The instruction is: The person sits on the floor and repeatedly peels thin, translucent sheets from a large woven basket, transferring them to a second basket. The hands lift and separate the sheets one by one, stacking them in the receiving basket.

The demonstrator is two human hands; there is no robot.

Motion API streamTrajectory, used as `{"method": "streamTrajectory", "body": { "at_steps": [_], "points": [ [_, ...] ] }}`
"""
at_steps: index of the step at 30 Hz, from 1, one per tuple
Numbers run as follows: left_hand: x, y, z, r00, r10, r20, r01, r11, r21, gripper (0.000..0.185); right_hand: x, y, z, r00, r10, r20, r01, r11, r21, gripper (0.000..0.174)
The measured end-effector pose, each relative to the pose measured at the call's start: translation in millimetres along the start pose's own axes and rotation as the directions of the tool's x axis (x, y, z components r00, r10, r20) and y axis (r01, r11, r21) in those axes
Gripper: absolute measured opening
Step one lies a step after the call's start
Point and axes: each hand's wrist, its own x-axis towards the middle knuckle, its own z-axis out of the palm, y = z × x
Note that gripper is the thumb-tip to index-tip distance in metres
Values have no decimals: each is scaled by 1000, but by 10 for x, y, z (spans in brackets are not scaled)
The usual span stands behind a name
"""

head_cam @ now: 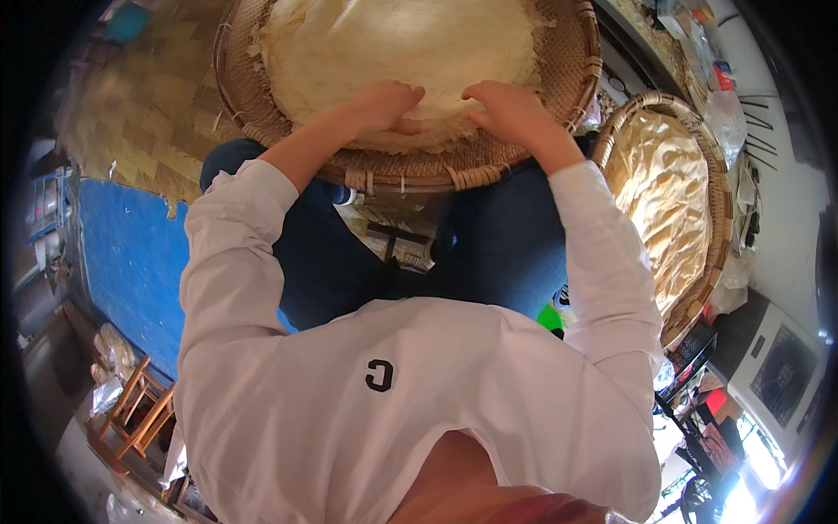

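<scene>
A round pile of thin, cream-coloured sheets [399, 49] with ragged, flaking edges lies in a shallow woven wicker basket [406, 167] at the level of my knees. Over the near edge of the pile is my left hand [389, 108], its thumb and fingers curved and apart. My right hand [507, 112] faces it a short way to the right, with a gap between thumb and forefinger. Both hands are at the sheets' surface; whether the fingertips press on it is too fine to tell.
A second woven basket [723, 223], lined with crinkled, shiny tan sheeting [661, 196], stands to my right. Left are a worn tan floor covering [131, 124], a blue panel [131, 255] and a small wooden stool [141, 412]. A white appliance [772, 373] is at far right.
</scene>
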Motion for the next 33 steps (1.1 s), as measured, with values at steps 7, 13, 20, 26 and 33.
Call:
{"method": "streamTrajectory", "body": {
  "at_steps": [7,13,20,26,33],
  "points": [
    [135,-234,-200,987,-162,-8,149,922,-357,36,595,196,353,997,70,32,-69,997,-22,26],
    [269,-734,-154,982,-189,21,191,974,-126,25,859,303,308,960,251,-123,-257,966,-28,21],
    [287,-973,-284,809,-587,-39,430,636,-641,30,1021,356,278,880,194,-433,-195,980,42,16],
    [396,-1045,-533,706,-603,-371,216,682,-699,32,982,-52,516,882,-263,-391,284,959,-6,24],
    [27,-650,-1135,450,-475,-756,11,850,-527,12,1271,269,953,926,378,3,-300,729,615,24]
  ]
}}
